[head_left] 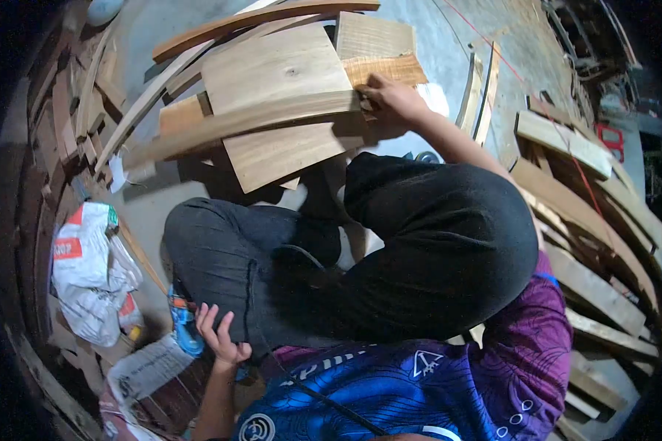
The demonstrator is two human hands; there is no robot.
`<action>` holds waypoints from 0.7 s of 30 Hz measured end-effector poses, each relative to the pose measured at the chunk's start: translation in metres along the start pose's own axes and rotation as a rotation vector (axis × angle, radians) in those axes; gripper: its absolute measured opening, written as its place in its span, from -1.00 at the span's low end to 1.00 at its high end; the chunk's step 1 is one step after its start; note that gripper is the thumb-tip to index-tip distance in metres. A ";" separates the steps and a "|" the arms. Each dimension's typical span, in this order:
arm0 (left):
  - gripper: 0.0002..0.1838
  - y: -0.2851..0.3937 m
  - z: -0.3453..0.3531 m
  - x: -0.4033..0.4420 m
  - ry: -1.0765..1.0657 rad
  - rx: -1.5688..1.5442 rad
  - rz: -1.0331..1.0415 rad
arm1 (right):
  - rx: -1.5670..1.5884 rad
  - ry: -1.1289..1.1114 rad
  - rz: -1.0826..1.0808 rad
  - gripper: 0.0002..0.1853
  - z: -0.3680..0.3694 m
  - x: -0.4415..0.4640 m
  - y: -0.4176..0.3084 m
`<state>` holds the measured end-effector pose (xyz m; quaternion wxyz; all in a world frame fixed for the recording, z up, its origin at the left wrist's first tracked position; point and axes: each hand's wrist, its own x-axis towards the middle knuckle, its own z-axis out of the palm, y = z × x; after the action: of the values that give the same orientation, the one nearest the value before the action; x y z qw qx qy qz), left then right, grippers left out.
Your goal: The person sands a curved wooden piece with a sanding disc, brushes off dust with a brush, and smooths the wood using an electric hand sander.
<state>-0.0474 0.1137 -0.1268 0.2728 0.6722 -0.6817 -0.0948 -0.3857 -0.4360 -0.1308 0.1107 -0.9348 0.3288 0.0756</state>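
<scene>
My right hand (391,101) is closed around the right end of a long wooden strip (265,117). The strip lies across in front of a wide pale board (279,66) with a knot, and its left end looks blurred. Below the strip, the lower part of a board (294,151) juts toward my legs. A brown-grained wood piece (386,70) sits just above my right hand. My left hand (221,336) rests by my thigh, its fingers spread and nothing in them. Beside it is a blue and orange object (186,331) whose kind I cannot make out.
Stacked planks (596,272) line the right side, and more timber (66,117) is heaped at the left. A crumpled white sack (88,272) lies on the floor at left, above another printed bag (154,367). A thin red line crosses the upper right.
</scene>
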 end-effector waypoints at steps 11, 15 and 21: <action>-0.18 -0.028 0.009 -0.017 0.019 -0.060 0.044 | -0.013 0.404 0.264 -0.51 0.018 -0.037 0.055; -0.17 -0.046 0.011 -0.018 0.025 -0.049 0.142 | 0.064 0.610 0.757 -0.62 0.029 -0.123 0.076; -0.33 -0.073 0.014 -0.017 0.085 -0.047 0.216 | 0.632 0.343 1.125 -0.69 0.163 -0.221 0.023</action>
<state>0.0079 0.1213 -0.1790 0.3259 0.5917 -0.7355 -0.0523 -0.5817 -0.2795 -0.2446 0.2691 -0.5422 0.7857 -0.1277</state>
